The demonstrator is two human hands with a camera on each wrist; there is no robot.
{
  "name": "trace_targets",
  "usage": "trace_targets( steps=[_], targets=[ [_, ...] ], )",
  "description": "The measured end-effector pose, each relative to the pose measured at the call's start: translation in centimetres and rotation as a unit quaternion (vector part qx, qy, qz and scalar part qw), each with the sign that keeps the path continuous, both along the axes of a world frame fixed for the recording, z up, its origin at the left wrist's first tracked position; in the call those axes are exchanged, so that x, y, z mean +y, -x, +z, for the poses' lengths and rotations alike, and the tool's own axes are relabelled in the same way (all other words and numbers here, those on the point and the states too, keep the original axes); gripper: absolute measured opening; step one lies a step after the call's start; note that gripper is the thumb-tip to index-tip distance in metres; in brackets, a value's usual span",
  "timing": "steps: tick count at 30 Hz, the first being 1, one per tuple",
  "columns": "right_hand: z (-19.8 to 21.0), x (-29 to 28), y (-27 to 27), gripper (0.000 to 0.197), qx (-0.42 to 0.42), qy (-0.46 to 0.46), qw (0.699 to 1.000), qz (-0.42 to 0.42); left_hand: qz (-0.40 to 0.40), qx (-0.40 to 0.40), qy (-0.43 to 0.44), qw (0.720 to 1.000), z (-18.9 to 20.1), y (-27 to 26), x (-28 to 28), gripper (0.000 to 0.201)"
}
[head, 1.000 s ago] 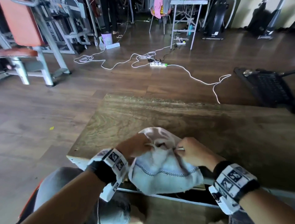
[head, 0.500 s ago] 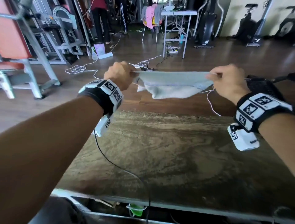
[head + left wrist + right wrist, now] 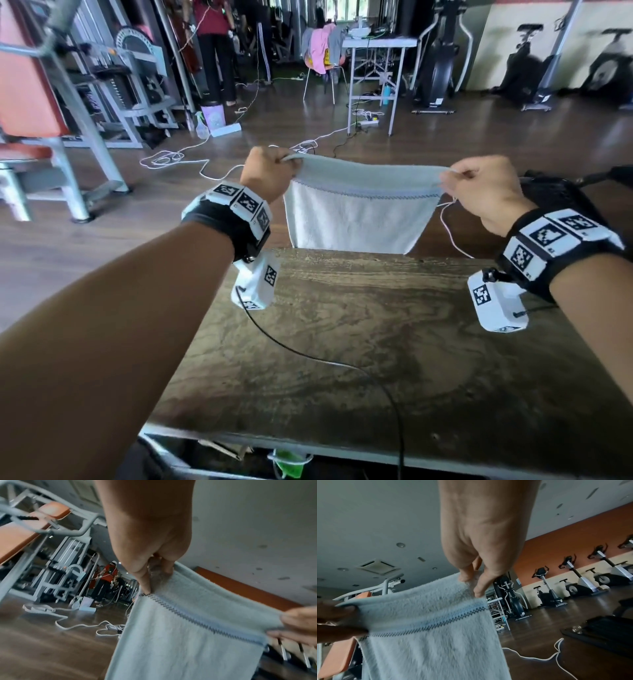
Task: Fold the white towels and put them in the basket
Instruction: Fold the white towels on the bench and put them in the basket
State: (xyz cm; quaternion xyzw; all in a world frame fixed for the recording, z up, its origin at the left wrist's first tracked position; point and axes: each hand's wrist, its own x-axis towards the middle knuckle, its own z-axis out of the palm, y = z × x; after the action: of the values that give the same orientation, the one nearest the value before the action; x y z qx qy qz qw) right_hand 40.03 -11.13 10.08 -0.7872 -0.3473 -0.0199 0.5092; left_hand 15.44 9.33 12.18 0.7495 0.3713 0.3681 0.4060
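Left hand and right hand each pinch a top corner of white terry towel with zigzag stripe, frame centre, hanging past worn wooden desk. Step: spreading; next likely laying flat.

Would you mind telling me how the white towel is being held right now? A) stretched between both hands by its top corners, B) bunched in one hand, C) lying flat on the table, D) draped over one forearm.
A: the left hand and the right hand each pinch a top corner of the white towel, which hangs spread beyond the far edge of the table.
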Motion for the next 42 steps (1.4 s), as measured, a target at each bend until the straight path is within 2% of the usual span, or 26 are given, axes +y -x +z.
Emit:
trace_targets(
  steps=[1, 3, 6, 9, 11, 13, 17, 21, 23, 25, 27, 29, 32, 34, 36, 39, 42],
  targets=[
    [-0.2, -0.3, 0.1, 0.010, -0.025, -0.007, 1.000, -0.008, -0.011, 0.021, -0.055, 0.998, -0.1, 0.4, -0.1, 0.011],
    [-0.8, -1.1, 0.4, 0.006, -0.040, -0.013, 0.999, 0.001, -0.037, 0.059, -0.106, 0.992, -0.7, 1.2, -0.4, 0.010],
    [-2.9, -2.6, 1.0, 0.013, -0.058, 0.083, 0.994, 0.034, -0.048, 0.136, -0.090, 0.985, -3.4, 3.2, -0.8, 0.014],
    [-6.2, -4.7, 2.1, 0.023, -0.067, 0.192, 0.975, 0.091, -0.085, 0.200, -0.073, 0.973, -7.2, 5.9, -1.6, 0.018],
    [-7.9, -6.2, 3.1, 0.017, -0.076, 0.232, 0.964, 0.104, -0.113, 0.217, -0.061, 0.968, -9.0, 7.6, -2.7, 0.015],
    [-8.6, -7.8, 4.5, 0.017, -0.080, 0.234, 0.961, 0.124, -0.127, 0.224, -0.052, 0.965, -10.0, 9.2, -3.8, 0.019],
    [-8.2, -10.7, 7.3, 0.020, -0.057, 0.225, 0.961, 0.151, -0.136, 0.235, -0.055, 0.961, -9.8, 11.9, -5.7, 0.024],
    [-6.4, -13.4, 9.8, 0.026, -0.047, 0.224, 0.959, 0.165, -0.149, 0.236, -0.098, 0.955, -8.0, 14.6, -8.0, 0.033],
    [-5.5, -14.8, 10.9, 0.026, -0.051, 0.224, 0.955, 0.188, -0.156, 0.238, -0.118, 0.951, -7.3, 16.1, -9.5, 0.035],
    [-4.8, -16.4, 11.9, 0.025, -0.052, 0.241, 0.944, 0.219, -0.166, 0.241, -0.101, 0.951, -6.9, 17.6, -10.8, 0.034],
    [-4.5, -18.1, 13.0, 0.023, -0.013, 0.262, 0.932, 0.252, -0.178, 0.264, -0.070, 0.945, -6.7, 19.4, -12.1, 0.030],
    [-4.3, -20.1, 14.4, 0.023, 0.063, 0.280, 0.915, 0.285, -0.204, 0.296, -0.036, 0.932, -6.3, 21.1, -14.1, 0.030],
    [-4.2, -22.8, 16.3, 0.027, 0.188, 0.318, 0.870, 0.326, -0.263, 0.329, 0.081, 0.903, -5.9, 23.5, -17.6, 0.026],
    [-4.3, -24.2, 17.2, 0.026, 0.212, 0.373, 0.838, 0.338, -0.284, 0.343, 0.133, 0.886, -6.0, 24.8, -19.3, 0.020],
    [-4.7, -25.0, 17.4, 0.021, 0.213, 0.409, 0.819, 0.341, -0.289, 0.357, 0.140, 0.877, -6.2, 25.6, -20.1, 0.021],
    [-5.2, -24.9, 17.2, 0.020, 0.235, 0.404, 0.818, 0.334, -0.276, 0.362, 0.115, 0.883, -7.0, 25.5, -20.1, 0.017],
    [-5.5, -23.6, 16.4, 0.015, 0.220, 0.385, 0.847, 0.292, -0.253, 0.339, 0.109, 0.900, -7.8, 24.3, -18.6, 0.015]
  ],
)
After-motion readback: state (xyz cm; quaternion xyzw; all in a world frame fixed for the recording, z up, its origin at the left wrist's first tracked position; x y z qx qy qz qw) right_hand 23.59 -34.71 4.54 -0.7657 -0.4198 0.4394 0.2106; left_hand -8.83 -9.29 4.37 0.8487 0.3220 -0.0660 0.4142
